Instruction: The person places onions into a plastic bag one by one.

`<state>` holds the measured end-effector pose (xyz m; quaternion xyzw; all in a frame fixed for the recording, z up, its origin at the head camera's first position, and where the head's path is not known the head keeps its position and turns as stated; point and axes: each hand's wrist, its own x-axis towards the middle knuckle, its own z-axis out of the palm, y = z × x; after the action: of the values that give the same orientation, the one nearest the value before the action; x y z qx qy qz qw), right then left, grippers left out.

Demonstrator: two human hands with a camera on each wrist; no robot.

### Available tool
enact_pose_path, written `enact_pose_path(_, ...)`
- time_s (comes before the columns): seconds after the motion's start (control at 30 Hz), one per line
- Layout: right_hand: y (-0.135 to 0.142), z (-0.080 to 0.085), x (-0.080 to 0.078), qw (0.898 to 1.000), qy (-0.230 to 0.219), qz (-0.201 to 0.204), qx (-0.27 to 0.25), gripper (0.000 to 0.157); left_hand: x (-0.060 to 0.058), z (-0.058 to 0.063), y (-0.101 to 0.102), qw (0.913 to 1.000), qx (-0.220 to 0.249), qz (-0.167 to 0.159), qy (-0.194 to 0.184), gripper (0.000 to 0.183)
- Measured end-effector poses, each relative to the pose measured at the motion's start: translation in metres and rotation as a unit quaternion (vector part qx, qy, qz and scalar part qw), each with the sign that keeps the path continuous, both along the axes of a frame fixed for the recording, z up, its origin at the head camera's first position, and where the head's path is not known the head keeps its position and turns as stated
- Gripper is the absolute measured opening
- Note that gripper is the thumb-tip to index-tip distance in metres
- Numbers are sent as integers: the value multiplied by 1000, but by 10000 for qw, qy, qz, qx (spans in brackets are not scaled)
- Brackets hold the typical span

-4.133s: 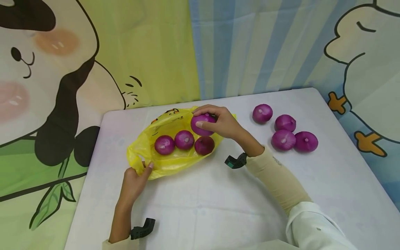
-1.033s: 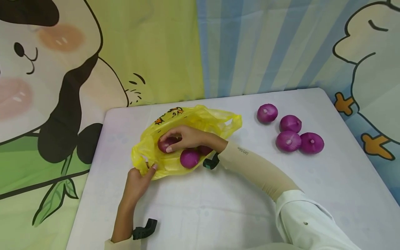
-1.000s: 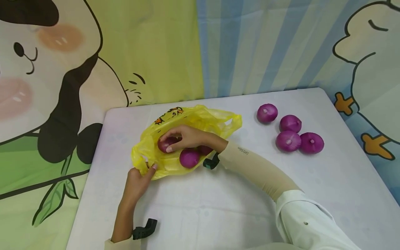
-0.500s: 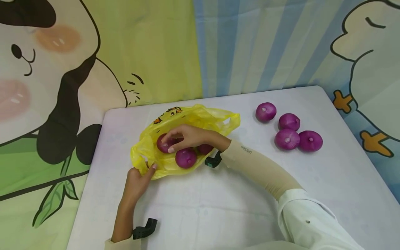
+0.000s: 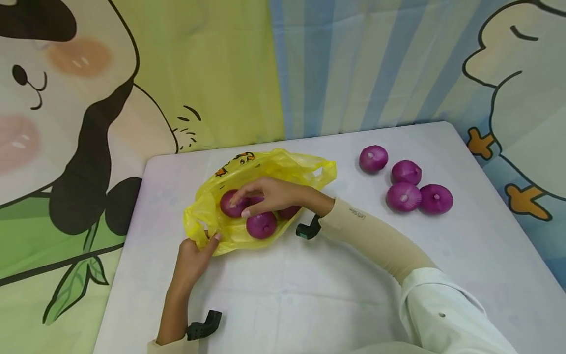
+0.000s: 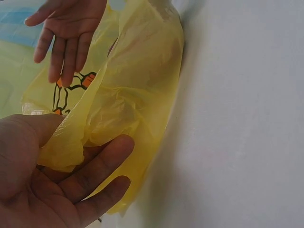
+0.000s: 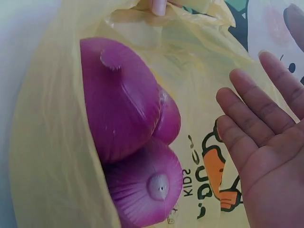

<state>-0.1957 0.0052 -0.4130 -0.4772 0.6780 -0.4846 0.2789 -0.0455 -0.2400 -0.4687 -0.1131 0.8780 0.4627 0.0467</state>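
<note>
Pinches bag (image 5: pixel 232 233) by its rim in left grip (image 5: pixel 193 260); poises right grip (image 5: pixel 276 194) relaxed and apart, clasping nothing, over bagged onions (image 5: pixel 261 226). Has loose onions (image 5: pixel 404 197) on table (image 5: pixel 318 295), well right of right grip. Could drop the rim between both grips by slackening left grip, and so roll bagged onions out below right grip. Might tear the thin bag by tugging, or snag it on right wrist camera (image 5: pixel 308 228) when drawing right grip away.

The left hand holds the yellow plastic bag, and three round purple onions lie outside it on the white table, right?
Not three: in the head view, four round purple onions lie on the white table, outside the yellow plastic bag the left hand holds.
</note>
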Motion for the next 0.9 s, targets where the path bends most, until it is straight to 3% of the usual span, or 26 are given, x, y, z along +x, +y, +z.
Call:
enact_pose_path(0.5,9,14,7,9991,311,123,-248,37,0,0,-3,9998,-26,32,206,42)
enact_pose_path(0.9,35,23,6,9986,260,-331,-324,41,1,0,-4,9999,29,96,89,43)
